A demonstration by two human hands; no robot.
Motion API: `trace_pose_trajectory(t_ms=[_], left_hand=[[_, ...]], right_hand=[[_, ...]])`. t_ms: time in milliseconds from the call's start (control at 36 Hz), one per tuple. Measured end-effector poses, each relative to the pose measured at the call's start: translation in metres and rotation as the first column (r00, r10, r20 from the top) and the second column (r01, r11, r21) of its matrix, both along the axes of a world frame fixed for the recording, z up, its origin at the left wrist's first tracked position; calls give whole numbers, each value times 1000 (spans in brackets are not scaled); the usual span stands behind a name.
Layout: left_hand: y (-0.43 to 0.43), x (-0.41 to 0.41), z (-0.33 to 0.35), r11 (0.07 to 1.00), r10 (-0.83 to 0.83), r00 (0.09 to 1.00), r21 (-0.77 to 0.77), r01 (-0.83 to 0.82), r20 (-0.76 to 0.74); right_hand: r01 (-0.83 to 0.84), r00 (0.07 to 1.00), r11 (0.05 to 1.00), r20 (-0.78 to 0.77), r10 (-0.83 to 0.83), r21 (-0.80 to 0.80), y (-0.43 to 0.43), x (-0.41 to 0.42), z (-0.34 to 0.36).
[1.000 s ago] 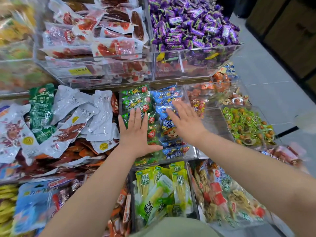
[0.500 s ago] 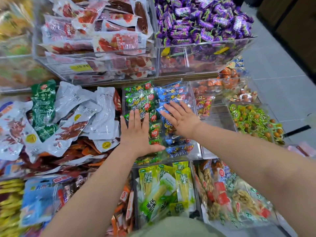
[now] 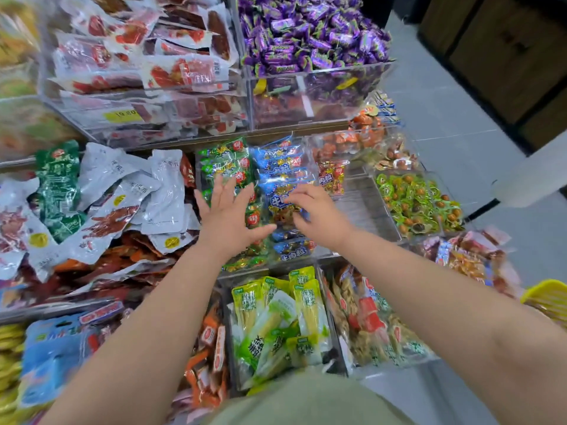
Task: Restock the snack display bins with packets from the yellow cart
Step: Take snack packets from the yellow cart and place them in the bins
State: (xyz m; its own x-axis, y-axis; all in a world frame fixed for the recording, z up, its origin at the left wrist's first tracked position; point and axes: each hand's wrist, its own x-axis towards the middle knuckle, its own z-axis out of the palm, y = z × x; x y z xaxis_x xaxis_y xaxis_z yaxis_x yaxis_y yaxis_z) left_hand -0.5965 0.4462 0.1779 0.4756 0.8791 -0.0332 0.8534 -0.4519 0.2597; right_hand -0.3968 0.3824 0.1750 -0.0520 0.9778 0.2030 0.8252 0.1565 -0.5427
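Left hand: flat, fingers straight and spread, lying on the green packets, gripping nothing
Right hand: fingers bent down onto the blue packets (whether they pinch one or only press, I cannot tell)
Hands together: near each other but not touching, each over its own row
Task's things: green and blue packets lie in two rows side by side in the clear middle bin; the yellow cart shows only as a corner at the right edge, well apart from both hands
Step, as I judge it: settling and squaring the rows just loaded
Risk, mixing: the rows touch with no visible divider, so a sideways sweep by either hand could drag green packets among blue
Risk, spill: the nearest packets sit right at the bin's front rim; a pull toward the person could tip them into the yellow-green packets below
Risk, crushing: the glossy wrappers look slippery and thin, and hard pressure could squash the contents or make the stack slide
Risk, forearms: both arms pass low over the nearer bins and could snag packets when lifted away
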Motion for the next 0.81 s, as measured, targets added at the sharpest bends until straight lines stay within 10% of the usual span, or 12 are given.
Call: trace_pose_trajectory(t_ms=[111, 222, 417, 556, 806], left_hand=[[-42, 16, 14, 996, -82, 858, 61, 60, 507], [-95, 32, 9, 942, -71, 769, -210, 261, 635], [-187, 43, -57, 429, 31, 971, -880, 203, 239], [-247, 21, -121, 181, 4, 994, -978, -106, -107], [-316, 13, -175, 272, -186, 931, -927, -258, -314]], right_hand=[[236, 889, 948, -347, -300, -215, -52, -11, -6], [453, 675, 806, -444, -589, -380, -125, -28, -31], [508, 211, 354, -285, -935, -785, -289, -65, -97], [425, -277, 88, -222, -935, -901, -417, -116, -127], [154, -709, -140, -11, -705, -978, -577, -185, -155]])
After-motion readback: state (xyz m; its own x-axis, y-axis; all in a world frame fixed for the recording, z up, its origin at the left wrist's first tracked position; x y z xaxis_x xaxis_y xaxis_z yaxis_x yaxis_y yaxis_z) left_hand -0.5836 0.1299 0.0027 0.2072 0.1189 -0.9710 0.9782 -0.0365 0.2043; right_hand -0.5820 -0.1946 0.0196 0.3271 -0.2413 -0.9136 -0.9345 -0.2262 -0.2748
